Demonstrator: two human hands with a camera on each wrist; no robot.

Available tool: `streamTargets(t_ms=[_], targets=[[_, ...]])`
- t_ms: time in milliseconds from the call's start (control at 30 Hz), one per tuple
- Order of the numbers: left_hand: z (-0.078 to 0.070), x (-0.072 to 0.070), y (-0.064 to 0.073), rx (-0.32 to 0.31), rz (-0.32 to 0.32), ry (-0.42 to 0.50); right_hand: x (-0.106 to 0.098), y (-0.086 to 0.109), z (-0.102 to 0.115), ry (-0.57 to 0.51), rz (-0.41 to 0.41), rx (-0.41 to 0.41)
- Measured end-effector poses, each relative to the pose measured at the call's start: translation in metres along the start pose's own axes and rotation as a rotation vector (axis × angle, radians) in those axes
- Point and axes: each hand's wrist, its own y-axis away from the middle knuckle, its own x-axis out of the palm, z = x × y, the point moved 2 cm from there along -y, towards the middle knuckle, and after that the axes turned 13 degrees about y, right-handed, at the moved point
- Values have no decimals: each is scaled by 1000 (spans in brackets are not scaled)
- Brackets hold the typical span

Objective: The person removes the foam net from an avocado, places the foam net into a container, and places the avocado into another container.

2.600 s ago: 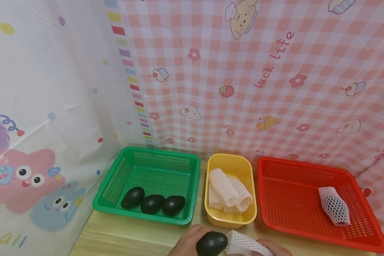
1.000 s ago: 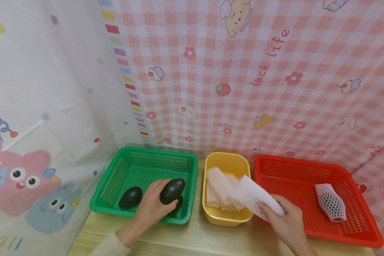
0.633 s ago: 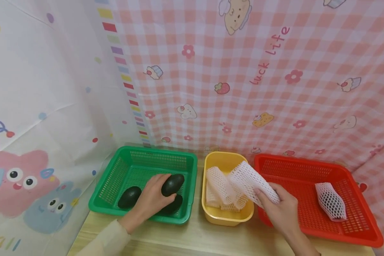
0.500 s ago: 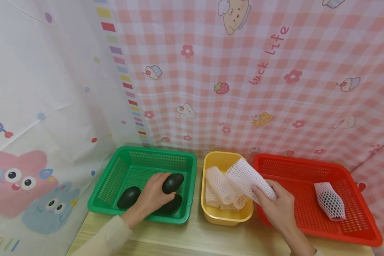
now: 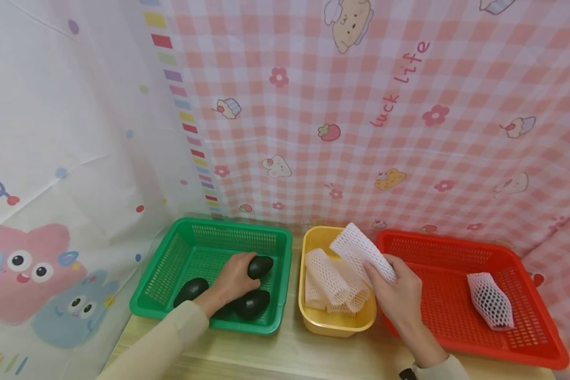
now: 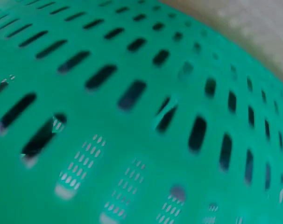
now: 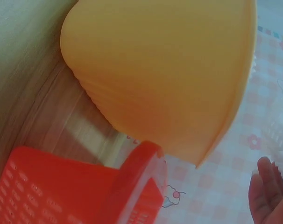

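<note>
Over the right part of the green basket, my left hand grips a dark avocado between fingers and thumb. Two more avocados lie below: one avocado near the front right and another avocado by the left forearm. My right hand pinches a white foam net sleeve, tilted up to the left above the yellow bin. Inside that bin lie several foam net sleeves. In the right wrist view, the right hand's fingertips show at the lower right edge.
On the right stands a red basket, holding one avocado in a foam net. All three containers stand on a wooden table. A pink checked cloth hangs behind them. The left wrist view shows only the basket's slotted green wall close up.
Earlier both hands were low at the table's front. Since then the left hand has carried its avocado into the green basket, and the right hand has moved the net sleeve up and left over the yellow bin.
</note>
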Motion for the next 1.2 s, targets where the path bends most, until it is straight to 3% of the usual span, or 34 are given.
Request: streamTargets(t_ms=[167,333,700,1033,1200], targets=[[8,1,-5,-75,66,-7,5,-6,1,40,63,76],[10,3,-5,-86,98,-51,9,-12,0,61,61,75],[15,5,-5,-96,98,-80,23,-17,2,86,160,132],[13,-1,-4,-105,48,-88,34,-22,2,108,192,164],[12,-3,0,-108,39,-83,37,-24,2,135,308,183]])
